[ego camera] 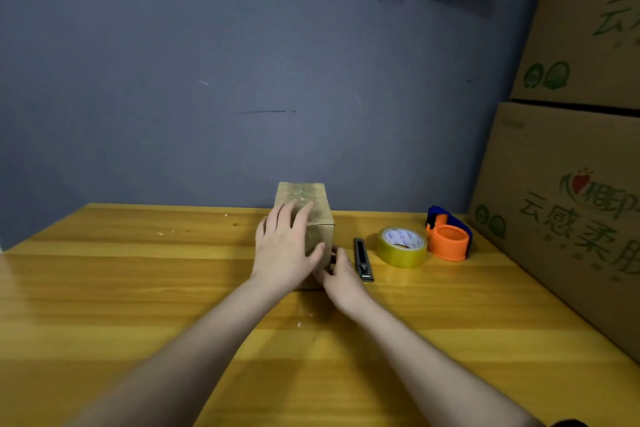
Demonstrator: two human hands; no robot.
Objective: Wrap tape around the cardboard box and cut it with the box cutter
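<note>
Left hand (285, 246) lies spread flat over the small cardboard box (306, 210) mid-counter (138, 288). Right hand (341, 279) curls at its near corner, grip hidden. Looks like smoothing or steadying. Next I'd guess grabbing the tape roll (401, 246) or box cutter (362, 258) just right. The box's front is covered.

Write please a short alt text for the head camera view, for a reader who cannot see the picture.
A person's left hand lies flat on a small taped cardboard box on a wooden table, while the right hand touches the box's near right corner. To the right lie a box cutter, a roll of clear tape and an orange tape dispenser.
</note>
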